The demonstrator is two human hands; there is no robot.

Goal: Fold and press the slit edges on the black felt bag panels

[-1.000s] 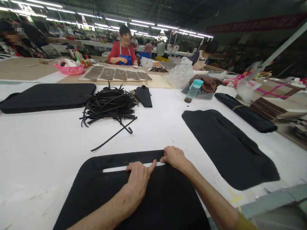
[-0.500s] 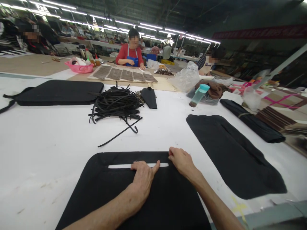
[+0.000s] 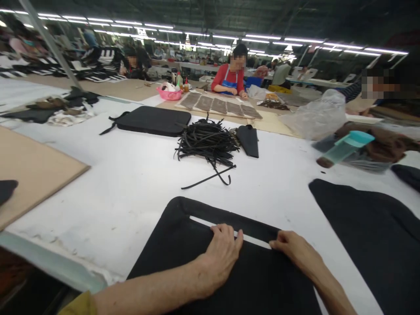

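Observation:
A black panel [image 3: 249,280] with rounded corners lies on the white tabletop in front of me. A long narrow slot [image 3: 256,240] near its far edge shows white through it. My left hand [image 3: 221,251] rests on the panel, its fingertips at the middle of the slot and its thumb spread apart from them. At the slot's right end, my right hand [image 3: 297,247] has thumb and fingers pinched together on the black material. What lies under the fingertips is hidden.
Beyond the panel are a pile of black strips [image 3: 208,140] and a black padded piece [image 3: 154,120]. To the right lie another black panel [image 3: 367,227] and a turquoise-lidded bottle [image 3: 344,148]. A beige board [image 3: 39,170] is at left. A person in red [image 3: 229,78] works across the table.
The view has swung left, so the table's things appear farther right. My right hand has shifted from the panel's far edge to the slot's right end. My left hand stays at the slot.

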